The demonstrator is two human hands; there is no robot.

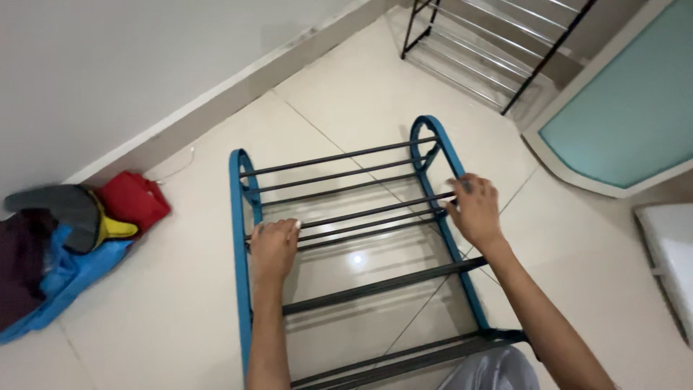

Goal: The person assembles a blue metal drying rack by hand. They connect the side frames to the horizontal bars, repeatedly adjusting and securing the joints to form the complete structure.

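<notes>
A small rack (241, 238) with blue side frames and several dark metal bars stands on the tiled floor in front of me. My left hand (273, 249) is closed over the dark bars near the left blue frame. My right hand (473, 209) grips the bars next to the right blue frame (455, 170). Both arms reach forward from the bottom of the view. A patch of grey cloth (498, 368) shows at the bottom edge, below my right arm.
A heap of bags and clothes (68, 245), red, blue, yellow and grey, lies by the wall at the left. A taller black rack with silver bars (498, 47) stands at the back. A teal glass panel (628, 108) is at the right, a white object (671, 253) below it.
</notes>
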